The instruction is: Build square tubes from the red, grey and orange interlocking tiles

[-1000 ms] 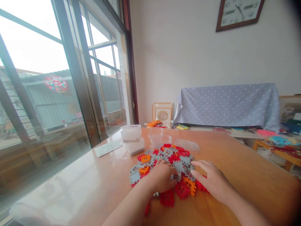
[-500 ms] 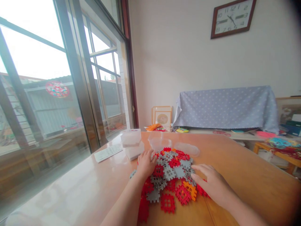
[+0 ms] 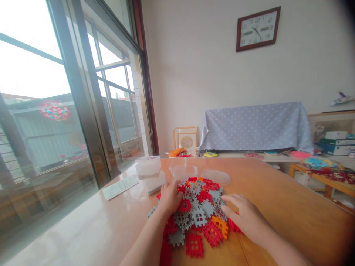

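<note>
A heap of red, grey and orange notched square building pieces lies on the wooden table. My left hand rests on the heap's left side, its fingers spread over the pieces. At the right edge my right hand has thumb and fingers apart, the tips touching or almost touching grey pieces. Between the hands lie a grey window-shaped piece and a plain grey piece. Nearer to me are an orange piece and a red piece. Some pieces are hidden under my left hand and forearm.
Behind the heap stand clear plastic containers and a clear lid. White boxes are stacked at the left, beside a printed sheet. Windows line the left side. A cloth-covered object stands beyond the table.
The view has turned slightly right, so everything sits further left in the picture. Both hands stay at about the same places around the heap.
</note>
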`<state>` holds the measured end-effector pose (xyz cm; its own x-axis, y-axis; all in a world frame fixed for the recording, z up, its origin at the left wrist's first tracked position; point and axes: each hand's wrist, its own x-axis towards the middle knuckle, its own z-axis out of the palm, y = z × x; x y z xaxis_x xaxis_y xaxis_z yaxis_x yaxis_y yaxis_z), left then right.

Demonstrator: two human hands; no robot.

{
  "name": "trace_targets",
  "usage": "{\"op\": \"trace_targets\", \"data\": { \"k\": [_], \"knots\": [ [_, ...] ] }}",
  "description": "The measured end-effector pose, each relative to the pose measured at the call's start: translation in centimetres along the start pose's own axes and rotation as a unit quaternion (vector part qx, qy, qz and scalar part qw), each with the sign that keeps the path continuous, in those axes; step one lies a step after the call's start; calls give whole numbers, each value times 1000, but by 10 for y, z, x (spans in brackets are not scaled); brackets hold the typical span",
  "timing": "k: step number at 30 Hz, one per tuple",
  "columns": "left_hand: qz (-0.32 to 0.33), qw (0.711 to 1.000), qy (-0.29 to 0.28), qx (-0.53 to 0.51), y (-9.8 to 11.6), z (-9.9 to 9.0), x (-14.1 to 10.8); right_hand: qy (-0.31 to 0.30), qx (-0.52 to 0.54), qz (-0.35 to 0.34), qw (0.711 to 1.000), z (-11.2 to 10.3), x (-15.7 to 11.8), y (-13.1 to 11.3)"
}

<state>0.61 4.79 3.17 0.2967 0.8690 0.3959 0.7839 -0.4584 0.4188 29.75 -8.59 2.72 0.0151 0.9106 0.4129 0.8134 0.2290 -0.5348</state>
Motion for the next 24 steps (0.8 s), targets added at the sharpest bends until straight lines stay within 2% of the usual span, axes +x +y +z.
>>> {"op": "trace_targets", "data": {
  "k": [8, 14, 16, 19, 24],
  "knots": [
    [42, 999, 21, -11, 15, -10, -3, 7, 11, 0, 1000, 1, 0, 1],
    [76, 989, 79, -103, 23, -23, -8, 16, 23, -4, 1000, -2, -1, -4],
    [83, 980, 71, -166, 27, -24, -11, 20, 35, -4, 999, -4, -2, -8],
    [86, 964, 30, -250, 40, -22, -18, 17, 74, 6, 997, -8, -3, -17],
    [183, 930, -20, -317, 77, -25, -35, -36, 190, 25, 981, -15, -7, -33]
  ]
}}
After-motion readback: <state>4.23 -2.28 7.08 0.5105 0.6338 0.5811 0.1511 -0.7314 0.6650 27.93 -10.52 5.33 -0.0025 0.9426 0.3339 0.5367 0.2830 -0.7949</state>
